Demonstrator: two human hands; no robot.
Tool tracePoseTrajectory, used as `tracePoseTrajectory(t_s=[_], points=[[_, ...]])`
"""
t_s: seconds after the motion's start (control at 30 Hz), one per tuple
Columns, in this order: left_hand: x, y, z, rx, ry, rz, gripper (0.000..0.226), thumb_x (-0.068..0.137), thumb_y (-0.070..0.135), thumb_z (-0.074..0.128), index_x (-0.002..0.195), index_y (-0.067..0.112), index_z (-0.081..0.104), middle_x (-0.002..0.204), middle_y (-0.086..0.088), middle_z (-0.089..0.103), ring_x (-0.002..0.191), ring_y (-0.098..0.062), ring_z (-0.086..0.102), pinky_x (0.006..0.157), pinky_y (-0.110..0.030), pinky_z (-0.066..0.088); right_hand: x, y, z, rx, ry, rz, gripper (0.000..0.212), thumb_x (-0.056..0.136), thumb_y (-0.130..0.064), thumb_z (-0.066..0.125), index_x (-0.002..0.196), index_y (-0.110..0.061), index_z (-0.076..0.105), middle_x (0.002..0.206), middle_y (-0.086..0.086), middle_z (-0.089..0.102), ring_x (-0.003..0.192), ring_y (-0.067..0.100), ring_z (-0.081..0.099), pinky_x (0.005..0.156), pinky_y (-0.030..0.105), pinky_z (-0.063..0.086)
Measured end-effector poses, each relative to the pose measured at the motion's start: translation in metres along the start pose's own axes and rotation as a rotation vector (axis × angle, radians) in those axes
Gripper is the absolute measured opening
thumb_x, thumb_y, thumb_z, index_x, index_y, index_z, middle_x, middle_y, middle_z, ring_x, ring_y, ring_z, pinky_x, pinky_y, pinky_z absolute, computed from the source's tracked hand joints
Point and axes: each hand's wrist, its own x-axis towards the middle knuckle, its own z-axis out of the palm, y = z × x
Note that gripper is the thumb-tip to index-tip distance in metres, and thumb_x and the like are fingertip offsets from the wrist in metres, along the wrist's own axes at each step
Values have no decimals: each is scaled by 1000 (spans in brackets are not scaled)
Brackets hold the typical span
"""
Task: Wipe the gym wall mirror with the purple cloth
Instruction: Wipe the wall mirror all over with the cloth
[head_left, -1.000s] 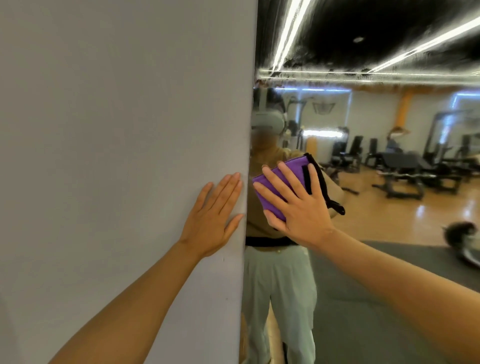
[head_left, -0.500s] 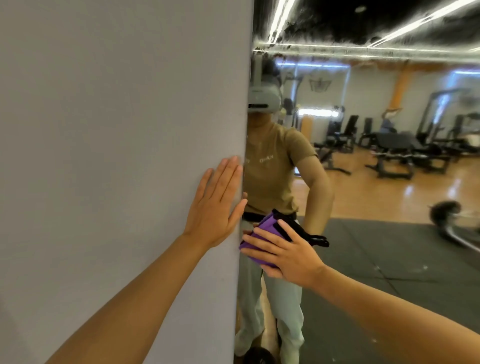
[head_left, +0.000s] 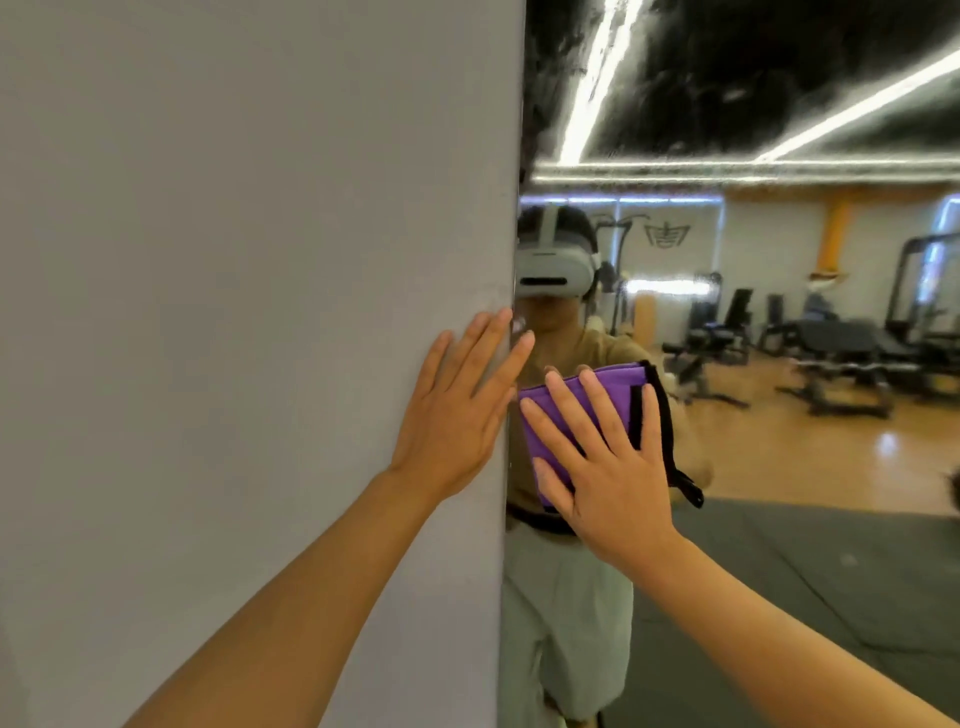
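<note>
The right hand (head_left: 608, 467), fingers spread flat, presses the folded purple cloth (head_left: 597, 400) against the wall mirror (head_left: 779, 467) for even contact, while the flat, empty left hand (head_left: 457, 410) braces on the grey wall (head_left: 234, 260) beside the mirror's edge.

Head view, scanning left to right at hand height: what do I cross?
Plain grey wall panel → left hand, flat on the panel's edge → folded purple cloth with black trim, pressed by the right hand → gym wall mirror reflecting benches.
</note>
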Motion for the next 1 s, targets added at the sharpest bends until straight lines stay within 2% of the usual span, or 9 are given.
tracePoseTrajectory(t_s=[0.2,0.3,0.47,0.6,0.73,1.0], points=[[-26,18,14,-64,62,-11,48,110,23,26,157,15,33,165,-14,25,153,-27,20,126,-40,10,-64,-17,13,-74,-65,-161,59,102,-47,42,158,-31,31,166,0,26,153,27,22,121,62,14],[-49,23,21,-80,66,-11,51,107,20,33,157,15,30,166,-11,23,154,-23,15,126,-39,7,-74,-15,12,-86,-67,-196,58,102,-48,39,157,-33,32,165,-1,28,153,26,21,121,61,12],[-60,20,36,-112,84,-10,54,106,18,29,160,15,21,168,-7,17,155,-17,8,126,-34,0,-89,-12,16,-115,-88,-287,59,101,-53,36,157,-35,32,166,-5,24,154,25,19,120,61,12],[-65,21,47,-109,139,6,51,108,26,25,158,15,19,166,-3,21,155,-15,13,126,-31,3,-91,-8,19,-119,-74,-294,59,101,-54,34,157,-35,32,165,-6,26,153,23,23,120,59,13],[-64,15,49,-100,223,35,51,106,23,30,156,12,29,163,-1,26,154,-12,17,126,-30,8,-72,2,17,-130,-27,-338,58,102,-56,31,156,-35,33,163,-6,29,153,21,23,121,57,12],[-67,12,49,-108,233,23,51,106,21,30,156,11,28,163,-3,28,153,-14,21,126,-29,9,9,13,7,-68,40,-64,58,102,-50,26,155,-30,37,163,0,32,153,27,21,121,61,11]])
